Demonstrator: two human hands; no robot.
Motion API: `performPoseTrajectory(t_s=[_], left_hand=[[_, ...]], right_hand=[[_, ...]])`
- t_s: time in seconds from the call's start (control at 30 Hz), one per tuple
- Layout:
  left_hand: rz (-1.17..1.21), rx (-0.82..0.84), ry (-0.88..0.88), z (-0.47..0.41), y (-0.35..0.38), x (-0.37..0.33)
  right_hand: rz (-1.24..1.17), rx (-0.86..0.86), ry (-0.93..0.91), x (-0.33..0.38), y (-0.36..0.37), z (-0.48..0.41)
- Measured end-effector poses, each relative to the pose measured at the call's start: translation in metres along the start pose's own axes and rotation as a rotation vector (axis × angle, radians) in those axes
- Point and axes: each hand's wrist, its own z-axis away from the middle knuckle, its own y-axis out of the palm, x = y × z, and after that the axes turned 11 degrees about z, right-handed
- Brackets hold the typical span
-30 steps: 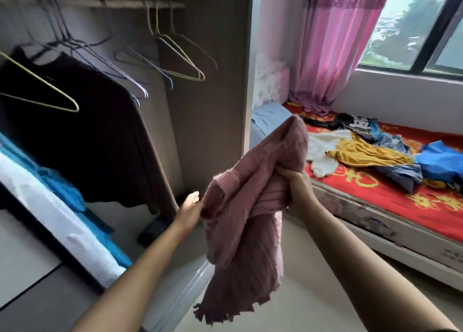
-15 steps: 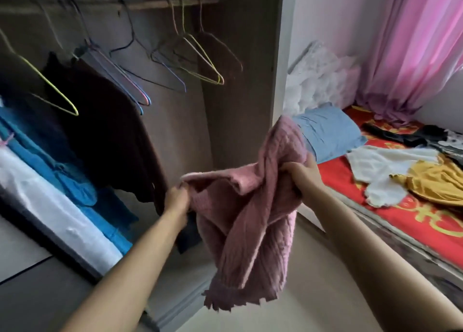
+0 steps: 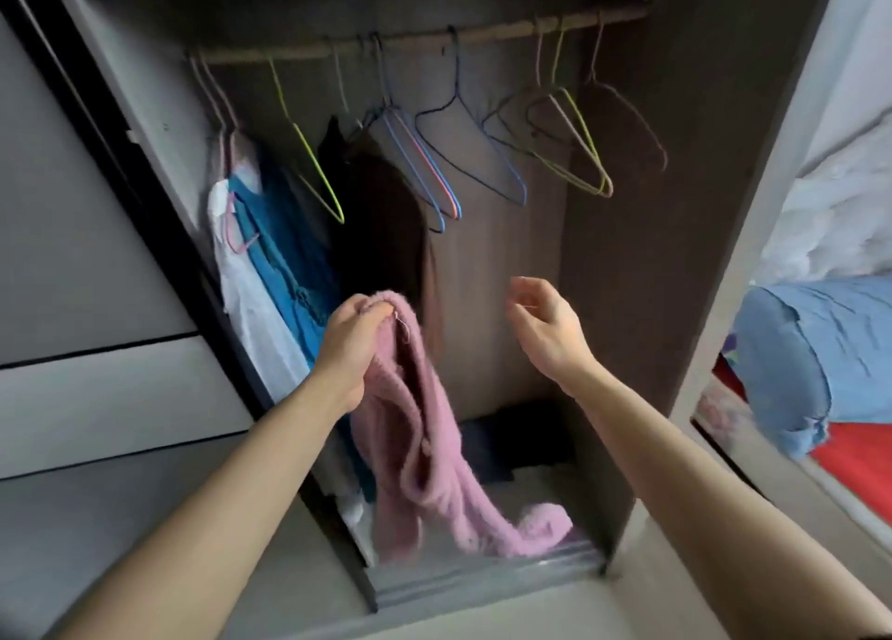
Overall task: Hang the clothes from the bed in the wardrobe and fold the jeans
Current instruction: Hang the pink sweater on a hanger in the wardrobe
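- A pink fuzzy knitted sweater [image 3: 415, 427] hangs in front of the open wardrobe [image 3: 627, 253], bunched at the top and trailing down to the sliding-door track at the bottom.
- Its lower end is blurred, and I cannot tell which edge of the sweater is uppermost.
- The left hand [image 3: 355, 345] holds that top edge, with the fingers [image 3: 381, 309] curled tight around the knit.
- The right hand [image 3: 545, 335] is raised beside the sweater, apart from it, with fingers loosely bent and nothing in them.
- Behind the hands, a long dark brown garment [image 3: 386, 234] hangs from the wooden rail [image 3: 434, 41]; its hanger is mostly hidden.
- Left of it hang a bright blue garment [image 3: 289, 263] and a white one [image 3: 246, 292], their lower parts covered by the left arm and the sweater.
- A bunch of thin bare wire hangers [image 3: 437, 181] in blue, pink, yellow-green and brown is spread along the rail towards the right.
- A dark pile of cloth [image 3: 511, 437] lies on the wardrobe floor, too shadowed to make out.
- A grey sliding door [image 3: 96, 253] fills the left side.
- At the right edge, the bed is cut off: a light blue pillow [image 3: 820, 350], a strip of red sheet [image 3: 859, 461] and white padded bedding [image 3: 830, 215] show.
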Motion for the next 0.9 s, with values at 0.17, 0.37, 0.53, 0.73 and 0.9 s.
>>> performPoseTrajectory(t_s=[0.17, 0.37, 0.53, 0.73, 0.9], left_hand=[[-0.039, -0.165, 0.079, -0.043, -0.059, -0.009], [-0.026, -0.236, 0.106, -0.086, -0.125, -0.002], [0.025, -0.190, 0.046, -0.115, -0.149, 0.004], [0.015, -0.073, -0.006, -0.126, -0.137, 0.020], [0.012, -0.015, -0.032, -0.131, -0.128, 0.036]], right_hand=[[0.073, 0.089, -0.180, 0.083, 0.059, -0.057], [0.131, 0.249, -0.222, 0.163, 0.143, -0.136], [0.175, 0.206, -0.117, 0.187, 0.204, -0.173], [0.126, 0.016, -0.194, 0.198, 0.223, -0.184], [0.048, -0.125, -0.308, 0.180, 0.204, -0.167]])
